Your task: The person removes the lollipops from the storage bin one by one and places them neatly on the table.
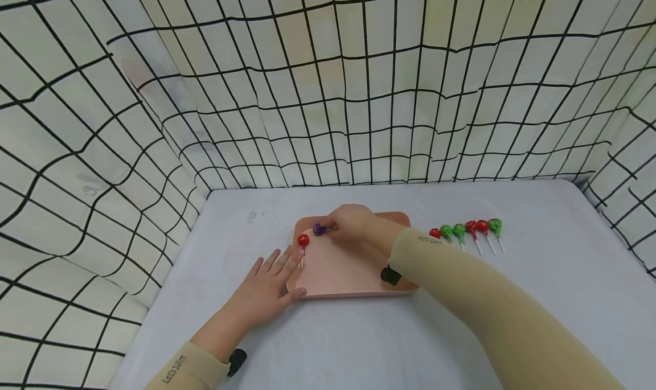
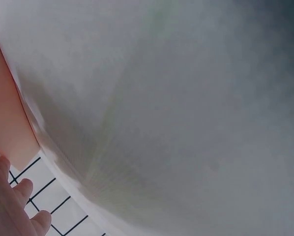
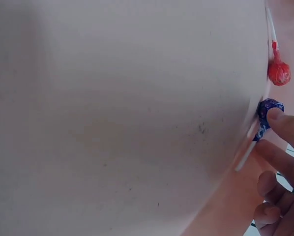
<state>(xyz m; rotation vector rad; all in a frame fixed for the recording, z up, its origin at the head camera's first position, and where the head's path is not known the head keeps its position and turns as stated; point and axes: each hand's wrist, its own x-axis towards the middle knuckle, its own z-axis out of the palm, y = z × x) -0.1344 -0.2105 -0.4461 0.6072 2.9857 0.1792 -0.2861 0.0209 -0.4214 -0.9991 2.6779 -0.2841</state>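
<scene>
My right hand (image 1: 351, 222) reaches over the far left part of a pink tray (image 1: 348, 273). Its thumb and a finger pinch a purple-wrapped lollipop (image 1: 319, 229), whose white stick shows in the right wrist view below the purple wrapper (image 3: 271, 105). Beside it in the tray lies a red lollipop (image 1: 303, 241), its stick pointing toward me. My left hand (image 1: 266, 290) rests with fingers spread at the tray's left edge, holding nothing; the fingertips lie close to the red lollipop's stick. In the left wrist view, only some of that hand's fingers (image 2: 24, 191) show.
To the right of the tray, a row of red and green lollipops (image 1: 471, 228) lies on the white table (image 1: 553, 265), partly hidden by my right sleeve (image 1: 461, 287). Black grid netting (image 1: 359, 94) over pale walls encloses the table's back and sides.
</scene>
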